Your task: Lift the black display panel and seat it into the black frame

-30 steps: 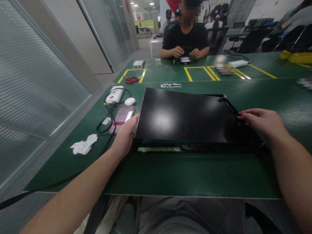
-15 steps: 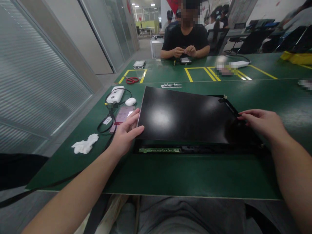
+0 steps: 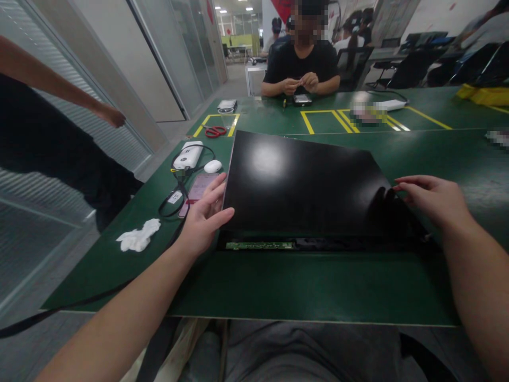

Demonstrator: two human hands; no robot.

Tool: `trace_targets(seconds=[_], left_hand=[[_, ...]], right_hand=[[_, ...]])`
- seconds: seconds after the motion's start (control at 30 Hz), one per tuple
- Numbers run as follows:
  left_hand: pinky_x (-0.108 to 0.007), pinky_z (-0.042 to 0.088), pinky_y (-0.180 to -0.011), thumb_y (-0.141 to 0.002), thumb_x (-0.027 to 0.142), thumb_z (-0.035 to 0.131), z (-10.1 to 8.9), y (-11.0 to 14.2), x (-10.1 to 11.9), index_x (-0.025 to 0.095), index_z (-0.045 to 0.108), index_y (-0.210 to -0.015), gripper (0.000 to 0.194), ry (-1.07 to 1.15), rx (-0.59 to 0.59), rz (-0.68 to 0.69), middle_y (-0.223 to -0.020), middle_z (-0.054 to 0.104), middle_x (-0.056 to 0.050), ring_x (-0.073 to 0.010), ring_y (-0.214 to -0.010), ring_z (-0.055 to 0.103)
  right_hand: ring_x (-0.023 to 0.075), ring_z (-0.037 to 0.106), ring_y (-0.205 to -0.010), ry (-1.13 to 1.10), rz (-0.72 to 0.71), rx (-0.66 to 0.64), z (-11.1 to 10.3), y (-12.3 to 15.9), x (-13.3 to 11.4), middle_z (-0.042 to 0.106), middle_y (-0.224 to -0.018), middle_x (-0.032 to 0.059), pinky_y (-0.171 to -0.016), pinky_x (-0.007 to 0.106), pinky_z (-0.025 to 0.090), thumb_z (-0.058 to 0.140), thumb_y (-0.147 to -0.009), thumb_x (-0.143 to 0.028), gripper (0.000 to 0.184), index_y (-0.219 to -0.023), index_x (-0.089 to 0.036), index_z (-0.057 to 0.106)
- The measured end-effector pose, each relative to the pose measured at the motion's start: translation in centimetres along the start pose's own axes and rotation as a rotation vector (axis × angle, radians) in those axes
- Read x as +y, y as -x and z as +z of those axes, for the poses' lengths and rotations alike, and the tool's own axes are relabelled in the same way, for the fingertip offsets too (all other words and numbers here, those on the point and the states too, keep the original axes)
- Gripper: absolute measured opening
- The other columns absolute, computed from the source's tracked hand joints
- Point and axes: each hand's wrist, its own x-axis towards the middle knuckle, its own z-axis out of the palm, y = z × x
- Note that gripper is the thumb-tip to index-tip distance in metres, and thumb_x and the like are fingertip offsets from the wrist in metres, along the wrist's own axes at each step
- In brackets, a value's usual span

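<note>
A large black glossy panel (image 3: 306, 185) is tilted up at its far edge on the green table (image 3: 302, 286). Along its near edge a thin green circuit strip (image 3: 260, 245) shows. My left hand (image 3: 202, 220) grips the panel's left edge, thumb on top and fingers along the side. My right hand (image 3: 433, 199) holds the panel's right edge with its fingers curled toward it. The frame underneath is mostly hidden by the panel.
Left of the panel lie a phone (image 3: 198, 191), a white mouse (image 3: 212, 166), a white device (image 3: 186, 155) with black cable, a crumpled tissue (image 3: 139, 237) and red scissors (image 3: 215, 130). A person in black (image 3: 303, 61) sits opposite. Another person's arm (image 3: 59, 87) passes at left.
The panel's far edge has risen and now hides the frame corner at the right. My left thumb moved onto the panel. A person has come into view at the left.
</note>
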Motion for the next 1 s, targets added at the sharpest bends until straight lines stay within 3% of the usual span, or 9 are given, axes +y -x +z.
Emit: trace_targets(seconds=[0.17,0.27,0.37,0.53,0.67,0.83,0.93,1.0], left_hand=[[-0.05,0.027,-0.125,-0.077,0.031,0.084,0.0,0.0,0.0,0.03,0.07,-0.129,0.054,-0.021,-0.011,0.044,-0.165,0.032,-0.003,-0.0354,-0.155,0.018],[-0.049,0.027,-0.125,-0.077,0.03,0.084,-0.1,0.0,0.0,0.031,0.07,-0.129,0.054,-0.033,-0.014,0.062,-0.164,0.033,-0.002,-0.0352,-0.155,0.018],[-0.048,0.027,-0.125,-0.078,0.029,0.083,-0.1,-0.1,-0.2,0.032,0.069,-0.13,0.054,-0.02,-0.025,0.075,-0.163,0.035,-0.001,-0.0333,-0.156,0.017],[-0.048,0.024,-0.126,-0.079,0.027,0.081,-0.1,0.0,-0.4,0.029,0.065,-0.136,0.059,-0.006,-0.027,0.046,-0.162,0.04,-0.002,-0.0323,-0.154,0.023],[-0.048,0.022,-0.127,-0.078,0.024,0.079,0.1,-0.1,0.1,0.027,0.064,-0.138,0.062,0.074,0.015,-0.013,-0.157,0.047,-0.002,-0.033,-0.152,0.03],[-0.052,0.036,-0.121,-0.078,0.023,0.07,0.6,-0.4,1.0,0.025,0.064,-0.137,0.059,0.17,0.062,-0.089,-0.145,0.061,-0.003,-0.036,-0.144,0.044],[-0.053,0.04,-0.117,-0.078,0.024,0.067,0.7,-0.5,1.0,0.022,0.066,-0.135,0.056,0.177,0.053,-0.122,-0.142,0.063,-0.005,-0.0373,-0.141,0.047],[-0.053,0.041,-0.116,-0.079,0.025,0.068,0.7,-0.5,0.7,0.021,0.067,-0.133,0.055,0.177,0.036,-0.14,-0.141,0.064,-0.006,-0.0376,-0.14,0.048]], right_hand=[[0.017,0.056,-0.063,-0.067,0.128,0.024,0.3,0.3,-0.7,0.069,-0.074,0.0035,-0.064,0.034,0.048,0.066,-0.067,-0.039,0.032,-0.089,-0.019,0.077],[0.0192,0.059,-0.069,-0.096,0.137,0.033,0.5,-0.1,-0.2,0.065,-0.069,0.0033,-0.071,0.036,0.049,0.068,-0.067,-0.041,0.025,-0.078,-0.019,0.074],[0.0186,0.059,-0.071,-0.14,0.132,0.047,0.6,-0.4,0.3,0.064,-0.071,0.0026,-0.072,0.036,0.049,0.07,-0.065,-0.045,0.03,-0.079,-0.019,0.073],[0.0157,0.055,-0.065,-0.254,0.137,0.074,0.7,-0.5,0.7,0.064,-0.07,0.0021,-0.061,0.032,0.046,0.075,-0.059,-0.047,0.037,-0.081,-0.018,0.074],[0.0154,0.054,-0.062,-0.538,0.129,0.083,0.6,-0.5,0.1,0.063,-0.068,0.0025,-0.051,0.029,0.043,0.078,-0.049,-0.037,0.03,-0.071,-0.02,0.069],[0.0224,0.062,-0.068,-0.719,0.139,-0.071,-0.7,0.1,-1.2,0.065,-0.072,0.0057,-0.063,0.039,0.053,0.067,-0.065,-0.041,0.019,-0.07,-0.024,0.064],[0.0299,0.067,-0.077,-0.689,0.087,-0.136,-1.7,0.7,-1.5,0.068,-0.077,0.0098,-0.07,0.049,0.054,0.055,-0.076,-0.053,0.033,-0.083,-0.024,0.07],[0.033,0.068,-0.08,-0.593,-0.053,-0.091,-2.0,0.7,-1.0,0.069,-0.079,0.0119,-0.073,0.052,0.054,0.046,-0.08,-0.06,0.048,-0.094,-0.023,0.074]])
